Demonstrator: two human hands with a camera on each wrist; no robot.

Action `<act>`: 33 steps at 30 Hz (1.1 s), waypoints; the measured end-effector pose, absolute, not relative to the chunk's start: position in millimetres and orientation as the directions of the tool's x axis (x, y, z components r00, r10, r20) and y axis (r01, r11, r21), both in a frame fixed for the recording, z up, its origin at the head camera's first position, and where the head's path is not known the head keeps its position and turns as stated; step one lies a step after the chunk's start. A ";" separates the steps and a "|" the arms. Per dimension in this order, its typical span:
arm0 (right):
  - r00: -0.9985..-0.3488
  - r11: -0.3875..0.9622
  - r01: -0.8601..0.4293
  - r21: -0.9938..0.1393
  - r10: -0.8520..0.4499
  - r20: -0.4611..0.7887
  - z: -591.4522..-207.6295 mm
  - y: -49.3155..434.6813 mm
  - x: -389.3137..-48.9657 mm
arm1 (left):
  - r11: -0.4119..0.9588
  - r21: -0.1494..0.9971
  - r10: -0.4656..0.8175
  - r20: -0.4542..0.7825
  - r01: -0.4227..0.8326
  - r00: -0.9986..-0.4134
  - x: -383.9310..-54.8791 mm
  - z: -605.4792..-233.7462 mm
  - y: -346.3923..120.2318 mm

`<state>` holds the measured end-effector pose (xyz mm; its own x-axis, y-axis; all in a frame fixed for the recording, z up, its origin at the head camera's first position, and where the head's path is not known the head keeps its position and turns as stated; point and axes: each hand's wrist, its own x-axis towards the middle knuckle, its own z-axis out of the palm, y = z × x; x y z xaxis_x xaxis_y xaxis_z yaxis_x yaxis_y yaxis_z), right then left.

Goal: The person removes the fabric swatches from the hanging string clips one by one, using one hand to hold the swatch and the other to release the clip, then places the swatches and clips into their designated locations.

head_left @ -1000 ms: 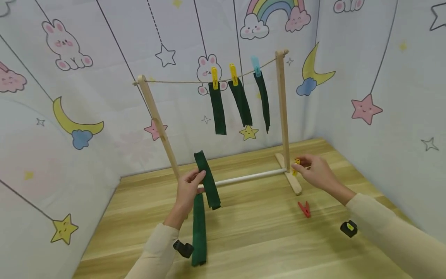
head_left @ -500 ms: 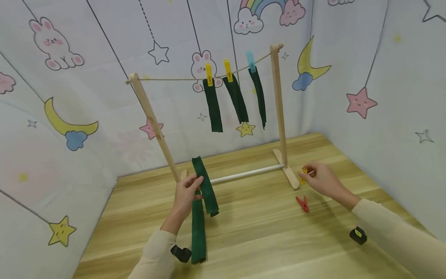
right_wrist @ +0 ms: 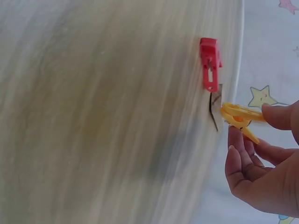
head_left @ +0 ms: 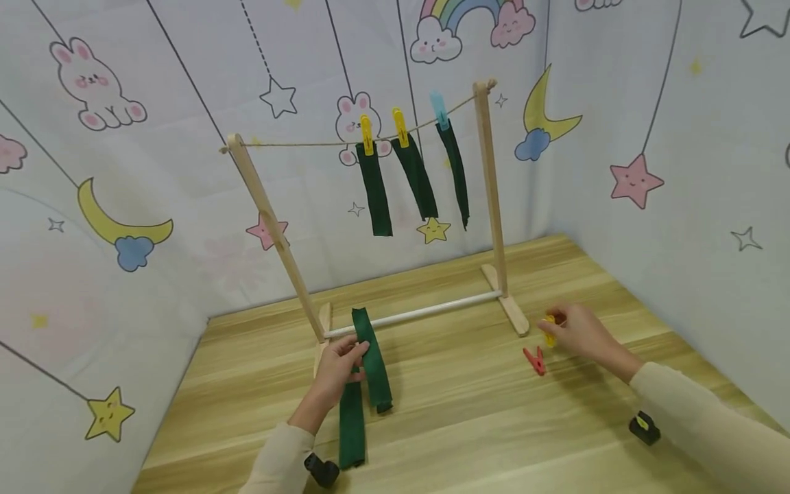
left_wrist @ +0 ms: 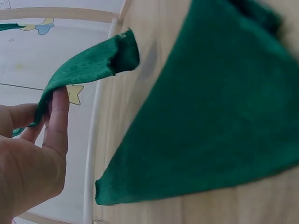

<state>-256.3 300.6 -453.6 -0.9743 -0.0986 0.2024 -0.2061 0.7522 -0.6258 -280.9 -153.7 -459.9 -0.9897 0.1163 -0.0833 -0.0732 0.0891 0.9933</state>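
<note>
My left hand (head_left: 334,370) pinches a dark green cloth strip (head_left: 374,374) between thumb and fingers, near the rack's left foot. In the left wrist view this strip (left_wrist: 88,63) bends over the fingertips. A second green strip (head_left: 352,425) lies on the table under that hand. At the right, my right hand (head_left: 585,336) pinches a yellow clothespin (head_left: 550,331) above the table; the right wrist view shows thumb and finger on its two legs. Just left of it a red clothespin (head_left: 535,361) lies on the table.
A wooden rack (head_left: 492,192) with a string line (head_left: 296,145) and a white bottom bar (head_left: 426,315) stands at the back. Three green strips hang from it by two yellow clothespins (head_left: 400,128) and a light blue clothespin (head_left: 439,112). Printed curtains (head_left: 697,274) enclose the table.
My left hand has lowered toward the table with its green strip. The right hand has moved right and down, away from the rack's post, still holding the yellow clothespin. The camera view shifted slightly.
</note>
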 end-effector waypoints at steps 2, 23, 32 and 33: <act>-0.974 0.761 -0.209 -0.614 -0.108 0.198 -457.1 304.6 -256.1 | 0.113 0.990 0.131 -0.104 -0.089 -0.986 -279.6 -463.8 -154.0; -0.985 0.822 -0.173 -0.542 -0.132 0.114 -469.3 318.1 -251.3 | 0.426 0.905 0.158 -0.103 -0.027 -0.982 -284.3 -483.3 -164.3; -0.994 0.826 -0.109 -0.552 -0.105 0.040 -471.5 317.8 -249.1 | 0.577 0.815 0.156 -0.062 0.041 -0.986 -286.5 -486.2 -173.9; -0.994 0.827 -0.108 -0.552 -0.103 0.040 -471.5 317.8 -249.2 | 0.603 0.795 0.151 -0.038 0.061 -0.988 -287.1 -486.9 -174.6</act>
<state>-249.2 317.8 -471.5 -0.9939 -0.1029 0.0402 -0.1079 0.8269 -0.5518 -287.1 -174.6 -486.9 -0.9878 0.1511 -0.0383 0.0615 0.6034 0.7950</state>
